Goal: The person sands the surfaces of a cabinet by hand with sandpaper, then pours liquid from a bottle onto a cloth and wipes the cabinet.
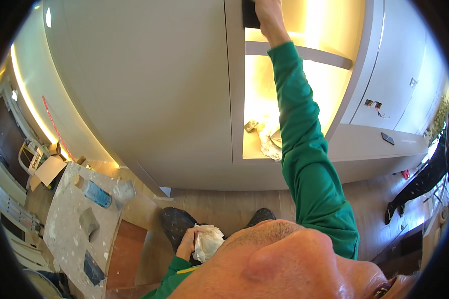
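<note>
My left hand (187, 244) is low in front of my body, its fingers closed round a crumpled white wad (208, 243) that looks like tissue or thin cloth. Raised high at the top edge, my right hand (270, 19) is beside a dark flat piece (251, 14) at the upper part of a lit niche. The picture's edge cuts off those fingers, so their grip is hidden. A tall grey-beige cabinet panel (149, 84) stands to the left of the niche. On the niche's bottom shelf lies crumpled clear plastic (268, 144) next to a small brownish lump (251, 126).
At left, a paint-spotted board (67, 219) carries a blue-labelled bottle (96, 193), a clear container (123, 192) and a dark flat piece (93, 268). Loose wires (376, 106) poke from the right wall above a ledge with a phone-like object (387, 138). Another person's leg (418, 183) is at far right.
</note>
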Demonstrator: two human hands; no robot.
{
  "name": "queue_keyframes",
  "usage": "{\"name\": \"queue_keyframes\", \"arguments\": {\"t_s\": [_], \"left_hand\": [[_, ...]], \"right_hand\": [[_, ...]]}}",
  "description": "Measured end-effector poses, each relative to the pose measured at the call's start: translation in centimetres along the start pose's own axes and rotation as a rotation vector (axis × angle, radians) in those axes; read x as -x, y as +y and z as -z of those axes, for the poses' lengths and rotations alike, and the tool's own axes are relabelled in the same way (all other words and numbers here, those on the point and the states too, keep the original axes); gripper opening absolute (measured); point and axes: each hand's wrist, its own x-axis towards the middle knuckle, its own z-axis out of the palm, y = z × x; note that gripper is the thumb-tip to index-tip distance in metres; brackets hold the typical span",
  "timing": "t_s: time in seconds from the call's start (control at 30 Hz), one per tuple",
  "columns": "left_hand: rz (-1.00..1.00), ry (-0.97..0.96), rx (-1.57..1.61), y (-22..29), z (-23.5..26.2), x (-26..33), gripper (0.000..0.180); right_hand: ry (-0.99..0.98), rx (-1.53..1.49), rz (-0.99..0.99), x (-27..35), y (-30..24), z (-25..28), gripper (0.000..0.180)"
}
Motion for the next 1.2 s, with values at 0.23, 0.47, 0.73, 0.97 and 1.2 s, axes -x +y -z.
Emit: {"name": "queue_keyframes", "arguments": {"t_s": [0.23,0.47,0.73,0.97,1.2], "left_hand": [[0.022,0.015,-0.027,-1.4,1.2,-2.0,0.035],[0.023,0.038,-0.079,-2.1,1.8,-3.7,0.032],[-0.032,0.091,-0.18,-2.9,2.5,-6.2,0.029],[-0.058,0.124,-0.18,-3.4,3.7,-7.7,0.026],[-0.082,0.123,-0.257,-3.3,2.3,-7.0,0.025]], "right_hand": [[0.062,0.035,0.023,-1.0,-1.5,-1.1,0.032],[-0.024,0.074,0.086,1.1,2.3,1.1,0.036],[-0.041,-0.018,0.177,-10.3,-6.6,-1.7,0.033],[-0.02,0.048,0.138,-8.2,-3.2,-2.0,0.036],[0.004,0.041,0.157,-13.0,-9.3,-2.4,0.038]]}}
